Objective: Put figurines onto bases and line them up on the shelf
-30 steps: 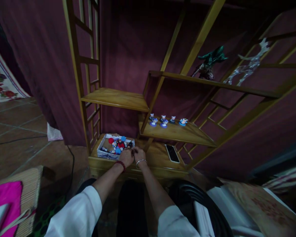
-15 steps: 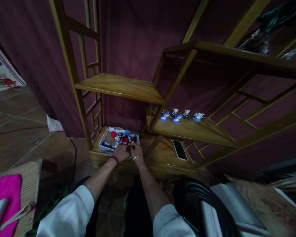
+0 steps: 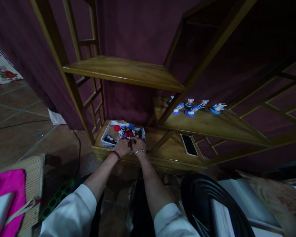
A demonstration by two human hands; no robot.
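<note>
A shallow cardboard box [image 3: 108, 144] stands on the low wooden shelf, holding several small figurines [image 3: 123, 132] in red, blue, white and black. Over its front right corner, my left hand [image 3: 122, 147] and my right hand [image 3: 138, 144] meet with bent fingers. A small dark reddish-brown thing [image 3: 130, 144] shows between the fingertips; its kind is too small and dim to make out. Both hands look closed around it, though the fingers are partly hidden. Up on the right-hand shelf, several figurines [image 3: 191, 110] with purple, black and blue bases stand in a group.
A phone [image 3: 188, 144] lies on the low shelf [image 3: 160, 151] to the right. A slanted wooden post [image 3: 171, 107] crosses before the figurine shelf [image 3: 199, 124]. Another shelf board [image 3: 123, 70] hangs above the box. At lower right is a black ridged stool [image 3: 199, 194].
My view has shifted, so the box and shelves appear larger and the upright figurines lie further right. Both hands stay together at the box's front right corner.
</note>
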